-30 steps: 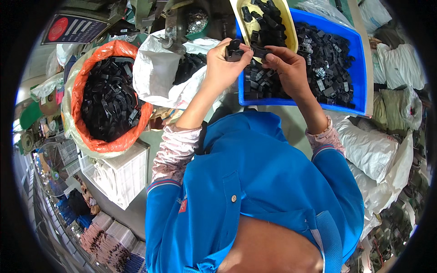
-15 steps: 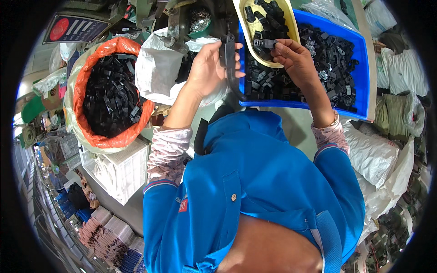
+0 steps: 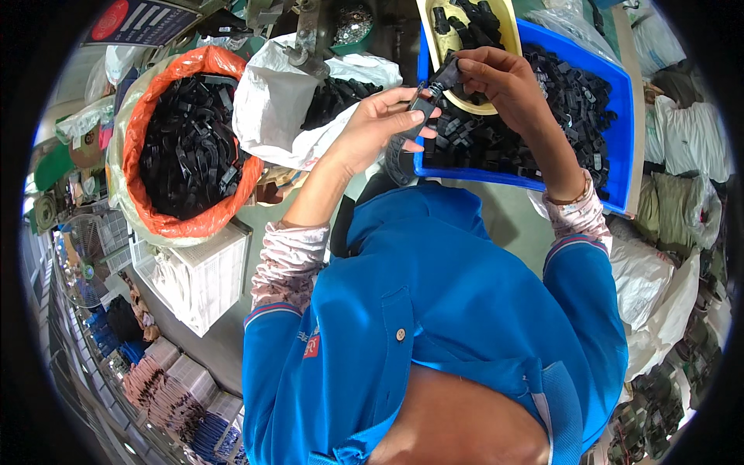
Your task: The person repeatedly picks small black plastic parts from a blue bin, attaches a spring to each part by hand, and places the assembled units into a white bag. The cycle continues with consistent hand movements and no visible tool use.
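My left hand (image 3: pixel 380 128) is closed around a long black curved plastic handle (image 3: pixel 397 161), its lower end hanging past the fingers. Between the thumb and fingers of my right hand (image 3: pixel 504 84) is a small black plastic clip (image 3: pixel 446 75) with a metal coil spring (image 3: pixel 435 90) at its lower end. The clip meets the upper end of the handle, tilted; whether it is seated in it cannot be made out. Both hands are over the left edge of a blue tray (image 3: pixel 626 147) of small black parts and a yellow tub (image 3: pixel 511 35) holding black pieces.
To the left stands a sack with an orange liner (image 3: pixel 133 167), full of black curved parts. A white sack (image 3: pixel 267 112) of black parts lies nearer. Behind it are a metal machine part (image 3: pixel 308 35) and a green bowl (image 3: pixel 353 48). A white crate (image 3: pixel 221 291) stands lower left.
My right hand has moved left with the clip, bringing it to the handle's top end. The handle has tilted from upright to slanting in my left hand, which has shifted right.
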Tool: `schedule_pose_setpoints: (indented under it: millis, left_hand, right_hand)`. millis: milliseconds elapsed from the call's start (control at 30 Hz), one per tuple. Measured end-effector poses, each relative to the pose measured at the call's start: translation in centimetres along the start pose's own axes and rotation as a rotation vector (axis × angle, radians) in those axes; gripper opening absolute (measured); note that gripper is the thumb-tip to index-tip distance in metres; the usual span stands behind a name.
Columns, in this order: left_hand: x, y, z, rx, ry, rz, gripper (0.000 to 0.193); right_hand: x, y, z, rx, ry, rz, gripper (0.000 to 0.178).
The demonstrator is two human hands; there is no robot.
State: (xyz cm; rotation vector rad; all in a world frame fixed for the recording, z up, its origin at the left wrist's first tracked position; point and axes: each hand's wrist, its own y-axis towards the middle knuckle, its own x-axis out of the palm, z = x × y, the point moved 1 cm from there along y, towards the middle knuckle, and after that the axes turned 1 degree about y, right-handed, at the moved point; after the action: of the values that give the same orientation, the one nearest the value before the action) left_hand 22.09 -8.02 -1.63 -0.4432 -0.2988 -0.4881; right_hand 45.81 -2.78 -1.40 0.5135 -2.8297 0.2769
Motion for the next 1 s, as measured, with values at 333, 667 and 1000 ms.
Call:
schedule_pose_setpoints:
  millis: [333, 667, 1000]
  left_hand:
    - [-0.3, -0.9, -1.3, 0.007, -0.042, 0.037, 0.039]
    - [-0.4, -1.1, -2.2, 0.082, -0.063, 0.061, 0.037]
    - [0.3, -1.2, -2.6, 0.101, -0.163, 0.131, 0.038]
  right_hand:
    - [0.4, 2.0, -0.5, -0.027, -0.382, -0.128, 0.033]
    - [0.9, 3.4, -0.3, 0.009, -0.435, -0.195, 0.036]
    - [1.0, 3.5, 2.1, 0.114, -0.224, -0.164, 0.037]
